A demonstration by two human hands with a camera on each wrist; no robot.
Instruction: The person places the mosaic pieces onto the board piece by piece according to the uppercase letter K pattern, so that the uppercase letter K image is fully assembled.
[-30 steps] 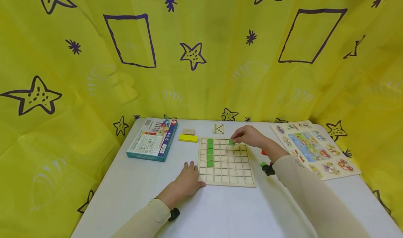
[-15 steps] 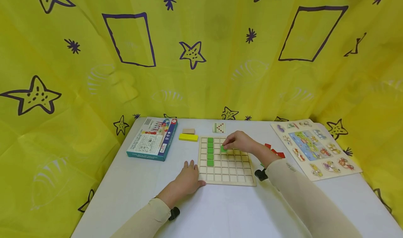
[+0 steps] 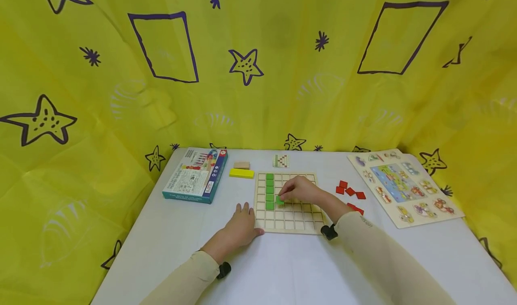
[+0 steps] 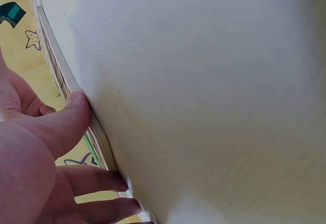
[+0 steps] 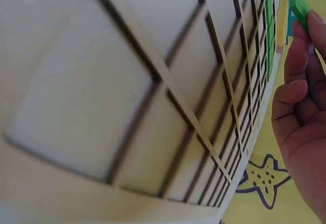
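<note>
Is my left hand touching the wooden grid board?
Touching. In the left wrist view the left hand has its thumb pressed against the edge of the grid board.

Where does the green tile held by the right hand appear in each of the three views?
Head: green tile at centre, pinched by the right hand over the grid board.
Left wrist: not in it.
Right wrist: top right corner, at the fingertips.
Shared landmark: the grid board, whose edge the left hand touches.

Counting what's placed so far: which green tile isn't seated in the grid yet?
The green tile pinched in the right hand, just right of the seated green column; the others lie flat in cells.
</note>
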